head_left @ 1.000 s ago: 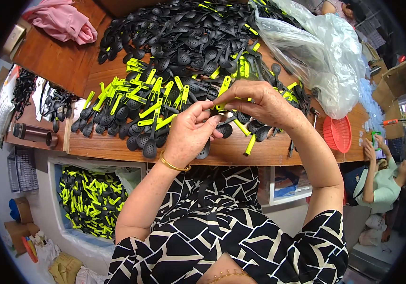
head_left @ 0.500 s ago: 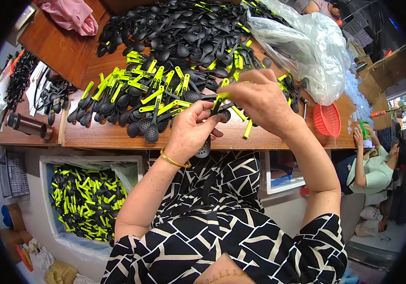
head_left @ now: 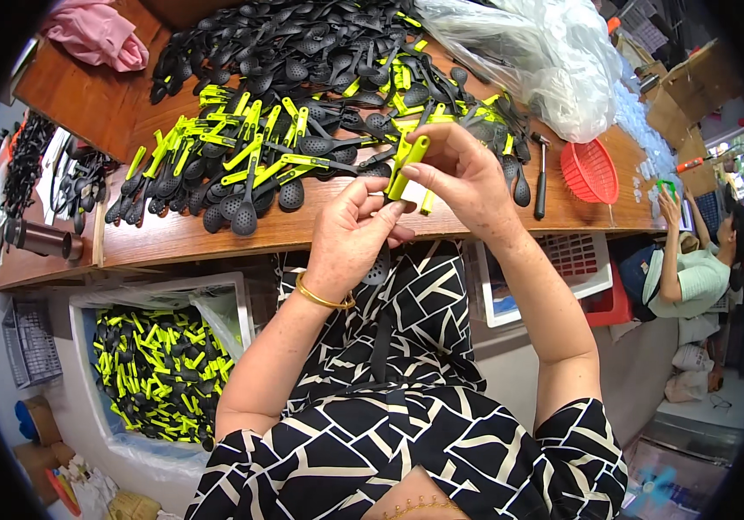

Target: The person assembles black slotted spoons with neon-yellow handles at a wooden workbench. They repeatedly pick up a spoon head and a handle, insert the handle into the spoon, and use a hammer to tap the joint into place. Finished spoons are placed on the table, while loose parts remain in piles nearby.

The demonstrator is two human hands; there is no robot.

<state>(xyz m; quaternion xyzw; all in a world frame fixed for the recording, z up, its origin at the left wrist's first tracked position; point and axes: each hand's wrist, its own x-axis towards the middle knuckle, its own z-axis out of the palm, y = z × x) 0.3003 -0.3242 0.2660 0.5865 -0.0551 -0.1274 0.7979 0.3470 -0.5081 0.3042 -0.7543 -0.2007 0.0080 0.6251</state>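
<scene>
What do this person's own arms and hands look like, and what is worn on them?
The left hand and right hand wear no gloves. A slim gold-coloured bangle circles the left wrist; the right wrist shows no band. The short sleeves are black, patterned with angular cream lines.

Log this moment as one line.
left hand: holding black perforated spoon | right hand: pinching yellow-green handle | beyond: black spoon pile | right: hammer, red basket

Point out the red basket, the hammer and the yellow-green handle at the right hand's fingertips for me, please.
Red basket [head_left: 589,172]: head view, on its wall.
Hammer [head_left: 541,188]: head view, on its black grip.
Yellow-green handle [head_left: 414,155]: head view, on its upper half.
</scene>
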